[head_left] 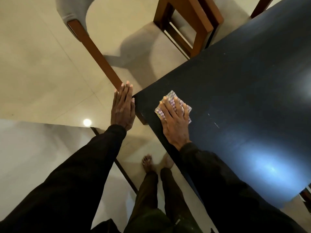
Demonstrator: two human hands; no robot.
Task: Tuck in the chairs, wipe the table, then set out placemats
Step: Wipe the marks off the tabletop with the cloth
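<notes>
One checked cloth (172, 97) lies near the corner of the dark table (244, 81), flat under the right hand (175, 121), whose straight, spread fingers press it. The left hand (122, 108) is flat and empty just off that corner, with its fingertips at the leg of one chair (97, 52).

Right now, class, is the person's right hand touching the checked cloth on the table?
Touching. The head view shows the right hand lying flat on the checked cloth, fingers spread over it, pressing it onto the dark table.
</notes>
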